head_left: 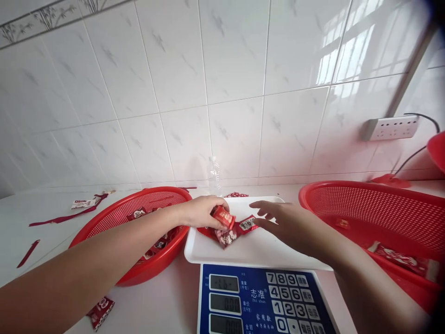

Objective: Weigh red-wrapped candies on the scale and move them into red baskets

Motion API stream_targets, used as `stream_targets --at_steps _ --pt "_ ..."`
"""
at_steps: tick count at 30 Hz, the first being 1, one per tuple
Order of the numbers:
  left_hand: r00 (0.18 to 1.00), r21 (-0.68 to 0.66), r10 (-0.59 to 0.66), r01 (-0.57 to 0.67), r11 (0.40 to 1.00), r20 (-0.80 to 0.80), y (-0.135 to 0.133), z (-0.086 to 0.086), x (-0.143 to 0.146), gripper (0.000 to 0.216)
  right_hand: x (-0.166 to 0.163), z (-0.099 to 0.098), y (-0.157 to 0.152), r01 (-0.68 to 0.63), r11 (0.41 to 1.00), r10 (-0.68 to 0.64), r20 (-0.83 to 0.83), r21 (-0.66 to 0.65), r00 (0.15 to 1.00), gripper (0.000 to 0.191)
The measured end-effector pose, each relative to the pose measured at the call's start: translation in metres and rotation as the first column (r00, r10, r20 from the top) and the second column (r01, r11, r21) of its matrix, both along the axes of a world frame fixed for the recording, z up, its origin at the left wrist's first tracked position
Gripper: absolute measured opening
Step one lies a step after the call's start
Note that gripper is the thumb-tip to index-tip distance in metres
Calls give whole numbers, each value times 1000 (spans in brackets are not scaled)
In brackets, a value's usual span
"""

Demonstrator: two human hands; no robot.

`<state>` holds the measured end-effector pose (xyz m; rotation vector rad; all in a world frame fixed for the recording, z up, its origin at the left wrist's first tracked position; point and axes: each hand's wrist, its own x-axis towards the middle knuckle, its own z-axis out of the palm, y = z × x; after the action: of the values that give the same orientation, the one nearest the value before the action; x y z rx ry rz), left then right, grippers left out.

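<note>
My left hand (203,212) is closed around a small red packet (223,217) over the left part of the white scale tray (267,250). Under and beside it lie more red packets (227,237), one with a white label (247,224) pointing toward the right. My right hand (278,218) hovers over the tray's right side, fingers apart and nothing in them, its fingertips close to the labelled packet. In front of the tray is the blue panel of the digital scale (259,299), with number keys and three small displays.
A red mesh basket (104,227) with several red packets stands at left; another red basket (365,195) at right holds packets. A clear plastic bottle (214,178) stands behind the tray. One loose packet (100,313) lies front left. A power strip (392,128) is on the tiled wall.
</note>
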<state>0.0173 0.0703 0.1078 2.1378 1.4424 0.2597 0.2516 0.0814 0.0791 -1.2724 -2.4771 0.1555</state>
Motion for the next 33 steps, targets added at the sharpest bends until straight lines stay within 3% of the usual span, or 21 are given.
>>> stream_targets --at_steps 4,10,14,21,30,33 --pt "989 65 -18 28 998 -145 0 3 8 79 -2 -1 -2 -54 997 58 68 -62 996 46" --pt "977 -22 -78 75 997 -199 -4 4 4 95 -6 -2 -7 -123 978 134 57 -166 989 48" --pt "982 -91 -20 3 996 -189 -5 -6 4 115 -9 -2 -7 -133 963 154 74 -235 985 52" --pt "946 -58 -70 54 997 -316 -2 -28 20 105 -7 -7 0 -62 989 80 136 -133 987 53" --pt "978 -16 -50 48 999 -201 16 -35 35 126 -6 -12 9 -31 992 46 120 -125 992 44" --pt "984 4 -71 73 997 -164 16 -35 34 123 -4 -14 11 -34 993 47 117 -111 992 44"
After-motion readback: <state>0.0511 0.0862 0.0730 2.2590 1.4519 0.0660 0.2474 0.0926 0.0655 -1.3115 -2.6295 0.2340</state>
